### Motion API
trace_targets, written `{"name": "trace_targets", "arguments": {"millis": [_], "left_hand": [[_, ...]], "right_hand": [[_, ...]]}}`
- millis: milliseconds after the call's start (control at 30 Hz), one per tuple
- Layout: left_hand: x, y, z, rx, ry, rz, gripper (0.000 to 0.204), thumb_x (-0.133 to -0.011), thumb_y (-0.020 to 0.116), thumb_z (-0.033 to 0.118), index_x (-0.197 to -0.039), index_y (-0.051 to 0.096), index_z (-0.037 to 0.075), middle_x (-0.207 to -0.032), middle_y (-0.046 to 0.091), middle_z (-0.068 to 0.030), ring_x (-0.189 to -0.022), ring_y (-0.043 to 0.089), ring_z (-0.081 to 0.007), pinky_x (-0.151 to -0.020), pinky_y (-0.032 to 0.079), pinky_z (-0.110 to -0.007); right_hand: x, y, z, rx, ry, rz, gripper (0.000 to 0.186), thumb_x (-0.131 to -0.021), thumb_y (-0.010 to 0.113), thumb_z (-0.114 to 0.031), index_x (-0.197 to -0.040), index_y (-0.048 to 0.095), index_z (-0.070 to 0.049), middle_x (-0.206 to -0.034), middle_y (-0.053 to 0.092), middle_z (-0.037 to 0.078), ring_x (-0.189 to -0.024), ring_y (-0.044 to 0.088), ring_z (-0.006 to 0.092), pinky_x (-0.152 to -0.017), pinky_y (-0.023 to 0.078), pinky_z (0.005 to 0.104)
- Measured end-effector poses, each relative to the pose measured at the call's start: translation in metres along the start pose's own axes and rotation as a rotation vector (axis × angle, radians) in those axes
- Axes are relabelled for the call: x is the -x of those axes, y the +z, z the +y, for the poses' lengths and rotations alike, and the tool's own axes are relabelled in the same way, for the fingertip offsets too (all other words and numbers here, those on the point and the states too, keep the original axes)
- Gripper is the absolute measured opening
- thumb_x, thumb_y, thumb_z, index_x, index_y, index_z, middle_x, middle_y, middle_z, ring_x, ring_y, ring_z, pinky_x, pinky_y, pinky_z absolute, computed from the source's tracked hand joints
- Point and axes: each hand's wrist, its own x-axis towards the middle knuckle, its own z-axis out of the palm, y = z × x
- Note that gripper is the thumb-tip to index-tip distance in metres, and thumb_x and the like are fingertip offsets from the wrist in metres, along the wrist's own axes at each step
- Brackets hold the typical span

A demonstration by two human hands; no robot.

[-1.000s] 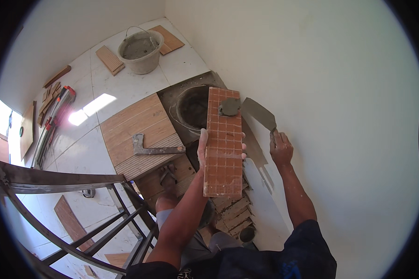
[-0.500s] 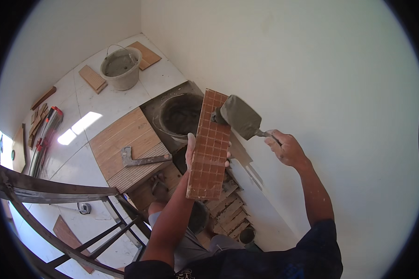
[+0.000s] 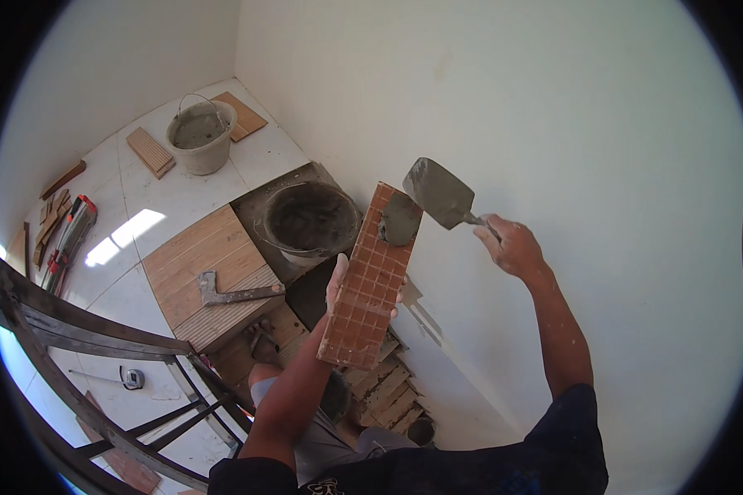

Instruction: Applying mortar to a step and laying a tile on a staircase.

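Note:
My left hand (image 3: 336,280) holds up a long red-brown tile (image 3: 362,305), gridded back upward, with a smeared patch of grey mortar (image 3: 399,216) near its far end. A trowel (image 3: 437,191) coated in grey mortar is gripped in my right hand (image 3: 512,246), its blade just beyond the tile's far right corner. Behind the tile sits a bucket (image 3: 305,221) of dark grey mix. A worn hatchet-shaped metal tool (image 3: 239,293) lies on the wooden-tiled landing (image 3: 188,258) to the left.
A pale bucket (image 3: 200,150) of mortar stands among loose plank tiles (image 3: 147,150) on the white floor (image 3: 120,190). A red-and-silver tile cutter (image 3: 68,243) and tape measure (image 3: 132,379) lie left. A metal railing (image 3: 99,326) borders stairs (image 3: 388,384); a plain wall (image 3: 570,148) rises right.
The trowel went down onto the mortar on the tile, then lifted up and away, leaving the patch more spread. The tile tilted slightly rightward, and the view shifted.

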Motion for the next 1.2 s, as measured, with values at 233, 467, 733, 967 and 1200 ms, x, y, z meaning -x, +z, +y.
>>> {"name": "trace_targets", "arguments": {"millis": [233,467,733,967,1200], "left_hand": [[-0.005,0.005,-0.003,0.024,-0.039,-0.01,0.083,-0.102,0.039,0.07,-0.158,0.032,0.009,-0.142,0.052,-0.0282,-0.116,0.063,-0.0488,-0.088,0.058,-0.065],[-0.005,0.007,-0.002,-0.113,-0.021,0.122,0.079,-0.102,0.043,0.067,-0.156,0.036,0.008,-0.134,0.056,-0.0276,-0.108,0.066,-0.0449,-0.079,0.061,-0.06],[-0.002,0.012,-0.007,-0.07,-0.056,0.037,0.082,-0.102,0.045,0.065,-0.159,0.03,0.007,-0.138,0.052,-0.0319,-0.11,0.064,-0.0491,-0.081,0.06,-0.062],[-0.005,0.013,-0.005,0.006,-0.024,0.027,0.087,-0.102,0.042,0.068,-0.161,0.027,0.006,-0.142,0.048,-0.0351,-0.115,0.061,-0.0508,-0.088,0.057,-0.063],[-0.004,0.017,-0.005,-0.28,0.034,0.355,0.085,-0.101,0.037,0.073,-0.154,0.042,0.008,-0.131,0.061,-0.0236,-0.107,0.069,-0.0346,-0.085,0.06,-0.047]], "right_hand": [[0.028,0.008,-0.024,0.227,-0.247,0.093,0.036,-0.094,0.074,-0.037,-0.115,0.071,-0.008,-0.09,0.075,0.01,-0.072,0.072,0.0281,-0.058,0.057,0.0394],[0.004,0.011,-0.004,0.112,-0.188,0.102,0.037,-0.097,0.069,-0.039,-0.113,0.072,-0.006,-0.087,0.074,0.012,-0.072,0.071,0.0314,-0.064,0.056,0.0406],[-0.022,-0.029,0.011,-0.34,0.302,-0.357,0.035,-0.102,0.061,-0.037,-0.105,0.071,-0.005,-0.067,0.048,0.0,-0.058,0.045,0.0114,-0.055,0.04,0.0315],[0.022,-0.031,-0.007,-0.593,0.493,-0.212,0.036,-0.105,0.055,-0.037,-0.104,0.065,-0.002,-0.068,0.05,0.005,-0.062,0.048,0.0158,-0.061,0.043,0.0352],[0.021,-0.029,-0.054,-0.466,0.365,-0.403,0.037,-0.107,0.05,-0.035,-0.117,0.067,-0.005,-0.07,0.05,0.005,-0.067,0.047,0.0153,-0.065,0.043,0.0332]]}}
